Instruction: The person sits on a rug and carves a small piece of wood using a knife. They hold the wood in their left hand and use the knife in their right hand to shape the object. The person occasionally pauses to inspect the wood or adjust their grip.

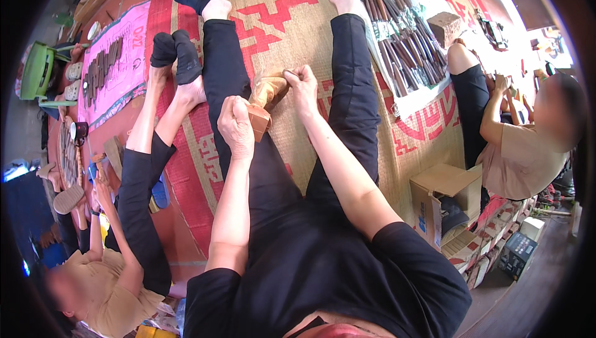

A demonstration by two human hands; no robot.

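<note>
Between my knees, a carved wooden piece [268, 92] with a square, block-like base is held up off the mat. My left hand [237, 125] is wrapped round it near the base, fingers closed. At its upper right side, my right hand [302, 89] pinches something small against the carving. What lies in that pinch is too small to make out. The base tilts toward me, and part of the carving is hidden behind my left fingers.
A woven red-and-straw mat [285, 27] lies under my legs. At right are many dark-handled carving tools [406, 40] on white wrapping, a wooden block [444, 28] and a cardboard box [428, 182]. More tools [102, 71] lie on a pink sheet [133, 40]. People sit either side.
</note>
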